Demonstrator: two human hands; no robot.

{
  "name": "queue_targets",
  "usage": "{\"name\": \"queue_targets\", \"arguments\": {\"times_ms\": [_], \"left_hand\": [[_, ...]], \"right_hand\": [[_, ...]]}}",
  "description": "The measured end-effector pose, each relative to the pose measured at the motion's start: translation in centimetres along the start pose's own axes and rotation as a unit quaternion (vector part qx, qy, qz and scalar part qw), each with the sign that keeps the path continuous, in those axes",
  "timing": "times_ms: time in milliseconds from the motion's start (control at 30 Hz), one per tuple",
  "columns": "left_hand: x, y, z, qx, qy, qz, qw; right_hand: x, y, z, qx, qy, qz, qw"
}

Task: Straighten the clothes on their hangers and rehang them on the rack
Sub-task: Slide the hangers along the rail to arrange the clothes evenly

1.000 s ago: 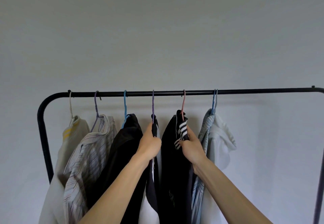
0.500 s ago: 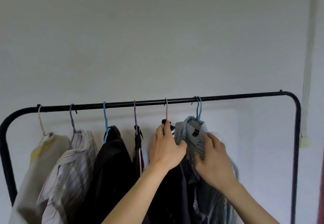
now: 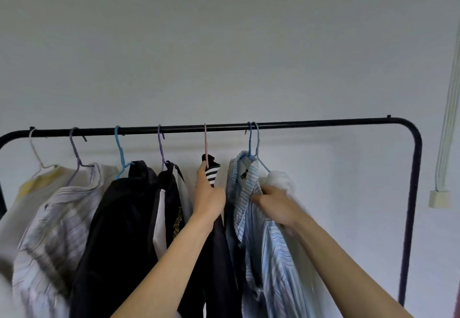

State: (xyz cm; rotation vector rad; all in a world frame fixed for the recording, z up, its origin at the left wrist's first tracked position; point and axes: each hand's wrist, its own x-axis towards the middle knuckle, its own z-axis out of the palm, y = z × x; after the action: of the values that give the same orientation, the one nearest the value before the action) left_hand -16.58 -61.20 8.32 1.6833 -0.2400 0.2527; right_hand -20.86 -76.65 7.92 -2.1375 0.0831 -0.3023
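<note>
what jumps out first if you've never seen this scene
Two bare arms reach up mid-frame into clothes hanging on a black metal rack. The left hand pinches the black-and-white striped collar of a dark garment on a pink hanger; the right hand, blurred, grips the light blue striped shirt beside it.

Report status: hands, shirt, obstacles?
Left hand holds dark top at collar. Right hand grips striped shirt. Both hang on rack. White top crowds shirt.
</note>
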Motion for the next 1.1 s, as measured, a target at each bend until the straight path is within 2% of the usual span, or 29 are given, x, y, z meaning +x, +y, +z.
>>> {"name": "queue_targets", "arguments": {"times_ms": [67, 133, 267, 400, 567, 1100], "left_hand": [[0.0, 0.1, 0.1, 0.008, 0.012, 0.003, 1.0], [0.1, 0.2, 0.1, 0.014, 0.023, -0.001, 1.0], [0.1, 0.4, 0.2, 0.011, 0.04, 0.002, 0.999], [0.2, 0.1, 0.2, 0.017, 0.039, 0.009, 0.999], [0.4, 0.0, -0.9, 0.015, 0.009, -0.005, 1.0], [0.8, -0.1, -1.9, 0.052, -0.057, 0.012, 0.997]], "right_hand": [[0.3, 0.9, 0.0, 0.169, 0.007, 0.011, 0.985], [0.8, 1.9, -0.8, 0.21, 0.048, 0.011, 0.976], [1.6, 3.3, -3.6, 0.198, 0.126, 0.006, 0.972], [1.3, 3.4, -3.6, 0.168, 0.165, -0.017, 0.972], [1.2, 1.6, 1.3, 0.098, 0.098, -0.07, 0.988], [1.6, -0.7, 5.2, 0.081, 0.089, -0.062, 0.991]]}}
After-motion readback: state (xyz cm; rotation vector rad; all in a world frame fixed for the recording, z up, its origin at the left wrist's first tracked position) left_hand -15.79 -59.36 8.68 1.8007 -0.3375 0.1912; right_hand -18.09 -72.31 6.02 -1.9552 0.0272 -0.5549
